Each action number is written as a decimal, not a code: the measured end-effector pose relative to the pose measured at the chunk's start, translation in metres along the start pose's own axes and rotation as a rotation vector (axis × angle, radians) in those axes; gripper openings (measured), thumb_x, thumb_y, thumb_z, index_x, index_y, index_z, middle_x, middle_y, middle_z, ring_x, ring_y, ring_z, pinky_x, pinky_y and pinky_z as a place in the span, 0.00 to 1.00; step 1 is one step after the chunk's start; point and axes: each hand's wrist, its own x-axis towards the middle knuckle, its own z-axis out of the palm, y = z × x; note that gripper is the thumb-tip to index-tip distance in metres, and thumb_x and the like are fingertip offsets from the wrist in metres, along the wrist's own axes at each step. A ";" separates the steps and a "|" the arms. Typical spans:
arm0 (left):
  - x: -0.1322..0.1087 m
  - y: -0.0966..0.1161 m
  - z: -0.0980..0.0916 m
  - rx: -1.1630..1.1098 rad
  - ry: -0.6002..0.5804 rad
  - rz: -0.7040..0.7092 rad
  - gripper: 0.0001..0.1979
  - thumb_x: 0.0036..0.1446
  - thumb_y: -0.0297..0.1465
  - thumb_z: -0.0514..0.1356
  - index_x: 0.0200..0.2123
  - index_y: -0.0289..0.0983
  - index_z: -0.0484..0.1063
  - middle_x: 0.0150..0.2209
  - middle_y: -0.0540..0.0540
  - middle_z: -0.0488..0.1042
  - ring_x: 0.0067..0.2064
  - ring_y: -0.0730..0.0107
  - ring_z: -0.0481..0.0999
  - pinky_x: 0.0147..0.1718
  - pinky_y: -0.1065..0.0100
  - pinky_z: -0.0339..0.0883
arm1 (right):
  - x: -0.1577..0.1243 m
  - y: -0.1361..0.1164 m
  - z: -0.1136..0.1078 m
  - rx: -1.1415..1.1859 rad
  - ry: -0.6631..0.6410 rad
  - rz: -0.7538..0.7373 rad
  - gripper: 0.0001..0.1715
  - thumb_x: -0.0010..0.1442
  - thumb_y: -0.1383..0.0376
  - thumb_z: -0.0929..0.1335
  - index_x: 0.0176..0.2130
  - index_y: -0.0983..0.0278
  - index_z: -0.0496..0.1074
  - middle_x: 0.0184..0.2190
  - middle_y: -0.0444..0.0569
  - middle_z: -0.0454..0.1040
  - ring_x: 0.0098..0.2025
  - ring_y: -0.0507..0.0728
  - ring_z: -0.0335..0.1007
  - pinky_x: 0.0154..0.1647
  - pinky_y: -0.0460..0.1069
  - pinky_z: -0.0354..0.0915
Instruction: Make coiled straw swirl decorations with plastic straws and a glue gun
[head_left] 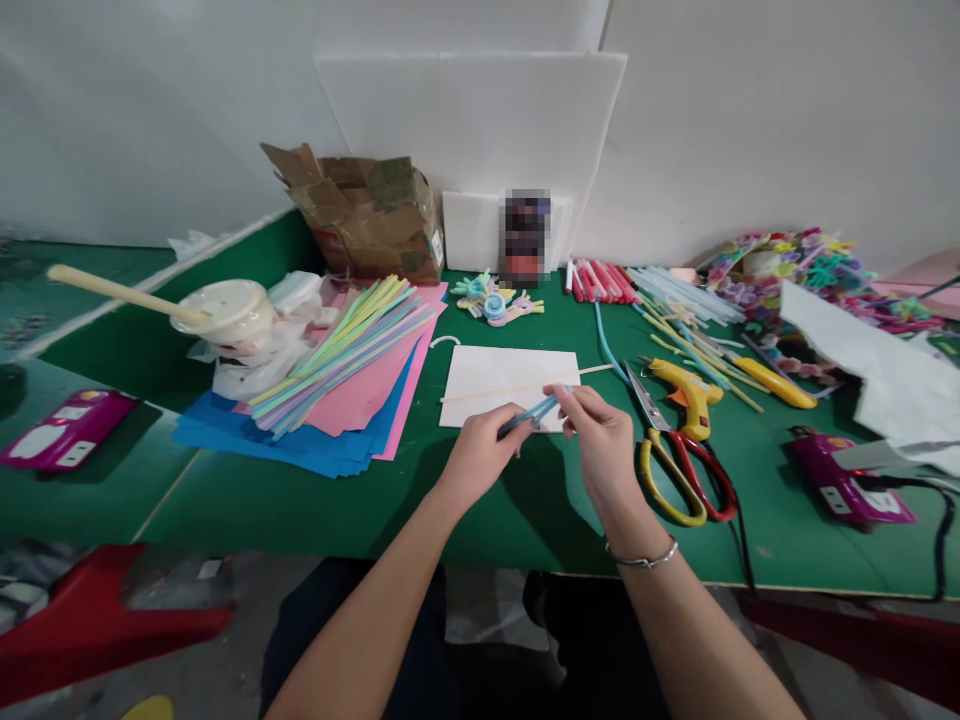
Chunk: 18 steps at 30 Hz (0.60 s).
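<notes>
Between my two hands is a bent blue pipe cleaner (538, 408), with its strands lying close together. My left hand (480, 452) is closed, pinching its lower left end. The fingertips of my right hand (604, 435) pinch the upper right end. Both hands are just above the front edge of a white card (510, 366) on the green table. A cream pipe cleaner (487, 394) lies across that card. Close to the right hand are large scissors (652, 415) with one yellow and one red handle, blades partly apart. A yellow glue gun (696, 396) rests beside them.
Pastel pipe cleaners (349, 350) lie on pink and blue sheets (281, 445) at left, near a white tub (229, 315) with a stick. Behind stand a cardboard box (375, 215) and a finished pastel piece (495, 300). Rightward are a yellow knife (776, 383) and a purple device (851, 480).
</notes>
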 end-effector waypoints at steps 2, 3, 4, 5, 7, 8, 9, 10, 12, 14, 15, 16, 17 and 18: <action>0.001 -0.001 -0.001 -0.054 0.054 -0.053 0.06 0.54 0.33 0.55 0.30 0.38 0.70 0.22 0.53 0.68 0.23 0.73 0.68 0.25 0.72 0.59 | 0.004 -0.002 -0.004 0.078 0.128 0.035 0.12 0.49 0.56 0.71 0.29 0.61 0.78 0.26 0.43 0.71 0.23 0.48 0.53 0.21 0.46 0.50; 0.002 -0.001 -0.001 -0.103 0.074 -0.081 0.05 0.53 0.32 0.56 0.30 0.38 0.70 0.22 0.53 0.69 0.24 0.73 0.69 0.25 0.72 0.61 | 0.007 -0.002 -0.006 0.117 0.181 0.054 0.12 0.48 0.56 0.71 0.28 0.62 0.78 0.26 0.44 0.71 0.24 0.48 0.53 0.21 0.46 0.49; 0.003 -0.002 -0.001 -0.157 0.087 -0.113 0.05 0.52 0.32 0.56 0.30 0.38 0.70 0.21 0.52 0.69 0.24 0.72 0.70 0.25 0.72 0.62 | 0.009 -0.003 -0.007 0.154 0.223 0.072 0.13 0.47 0.56 0.71 0.28 0.62 0.78 0.26 0.44 0.71 0.24 0.48 0.54 0.21 0.46 0.49; 0.003 -0.002 0.000 -0.208 0.095 -0.147 0.05 0.51 0.32 0.57 0.30 0.37 0.70 0.21 0.52 0.69 0.24 0.72 0.70 0.24 0.71 0.63 | 0.010 -0.003 -0.009 0.188 0.256 0.089 0.13 0.46 0.56 0.72 0.28 0.62 0.78 0.26 0.45 0.72 0.25 0.48 0.54 0.22 0.46 0.49; 0.004 -0.003 0.002 -0.290 0.126 -0.211 0.06 0.50 0.33 0.58 0.30 0.37 0.70 0.21 0.51 0.69 0.24 0.71 0.72 0.23 0.72 0.65 | 0.013 -0.003 -0.010 0.250 0.293 0.122 0.13 0.44 0.56 0.73 0.28 0.63 0.78 0.27 0.45 0.72 0.25 0.48 0.55 0.22 0.46 0.49; 0.005 -0.004 0.003 -0.319 0.150 -0.236 0.06 0.49 0.33 0.59 0.30 0.37 0.70 0.23 0.50 0.71 0.26 0.70 0.73 0.23 0.72 0.66 | 0.013 -0.002 -0.010 0.278 0.298 0.139 0.13 0.43 0.56 0.73 0.28 0.63 0.78 0.27 0.45 0.73 0.25 0.48 0.56 0.23 0.45 0.50; 0.005 -0.006 0.005 -0.342 0.168 -0.254 0.06 0.49 0.33 0.59 0.30 0.36 0.70 0.25 0.49 0.72 0.27 0.69 0.74 0.23 0.72 0.66 | 0.014 -0.001 -0.010 0.303 0.297 0.153 0.14 0.42 0.56 0.73 0.28 0.63 0.78 0.28 0.46 0.74 0.26 0.48 0.57 0.23 0.45 0.51; 0.006 -0.007 0.007 -0.360 0.176 -0.266 0.07 0.49 0.34 0.59 0.29 0.36 0.70 0.27 0.48 0.73 0.29 0.69 0.75 0.24 0.72 0.67 | 0.014 -0.001 -0.010 0.322 0.295 0.164 0.14 0.42 0.56 0.74 0.28 0.63 0.78 0.29 0.47 0.75 0.26 0.49 0.59 0.24 0.45 0.52; 0.006 -0.010 0.009 -0.355 0.147 -0.285 0.08 0.52 0.35 0.57 0.28 0.35 0.69 0.30 0.45 0.75 0.29 0.69 0.75 0.25 0.71 0.68 | 0.014 0.001 -0.011 0.344 0.293 0.170 0.15 0.42 0.56 0.74 0.29 0.63 0.78 0.31 0.48 0.76 0.28 0.49 0.61 0.25 0.45 0.53; 0.005 -0.011 0.010 -0.251 0.089 -0.280 0.11 0.55 0.35 0.54 0.25 0.36 0.68 0.28 0.44 0.75 0.27 0.69 0.75 0.26 0.69 0.67 | 0.014 0.001 -0.012 0.346 0.310 0.153 0.15 0.42 0.56 0.74 0.29 0.63 0.78 0.32 0.48 0.76 0.29 0.50 0.63 0.25 0.45 0.54; 0.004 -0.011 0.009 -0.156 0.065 -0.256 0.12 0.56 0.35 0.52 0.24 0.36 0.68 0.27 0.45 0.75 0.27 0.68 0.74 0.27 0.69 0.66 | 0.015 0.002 -0.012 0.335 0.327 0.143 0.15 0.42 0.56 0.74 0.29 0.63 0.78 0.32 0.48 0.76 0.29 0.50 0.62 0.25 0.45 0.54; 0.002 -0.010 0.007 -0.035 0.043 -0.215 0.13 0.56 0.35 0.52 0.23 0.37 0.67 0.26 0.45 0.75 0.28 0.67 0.74 0.27 0.69 0.65 | 0.016 0.002 -0.013 0.316 0.345 0.132 0.15 0.41 0.56 0.74 0.28 0.63 0.78 0.31 0.47 0.75 0.28 0.49 0.61 0.25 0.45 0.53; 0.001 -0.008 0.006 0.105 0.038 -0.169 0.13 0.57 0.35 0.52 0.22 0.38 0.66 0.26 0.45 0.75 0.28 0.66 0.74 0.27 0.69 0.62 | 0.016 0.002 -0.013 0.292 0.361 0.120 0.15 0.41 0.56 0.74 0.28 0.64 0.78 0.29 0.47 0.75 0.26 0.49 0.59 0.24 0.45 0.52; -0.001 -0.005 0.003 0.243 0.041 -0.152 0.13 0.56 0.33 0.52 0.21 0.38 0.65 0.25 0.46 0.74 0.27 0.66 0.72 0.26 0.69 0.60 | 0.017 0.003 -0.013 0.267 0.371 0.109 0.15 0.41 0.56 0.74 0.27 0.64 0.78 0.27 0.46 0.74 0.24 0.48 0.56 0.23 0.46 0.50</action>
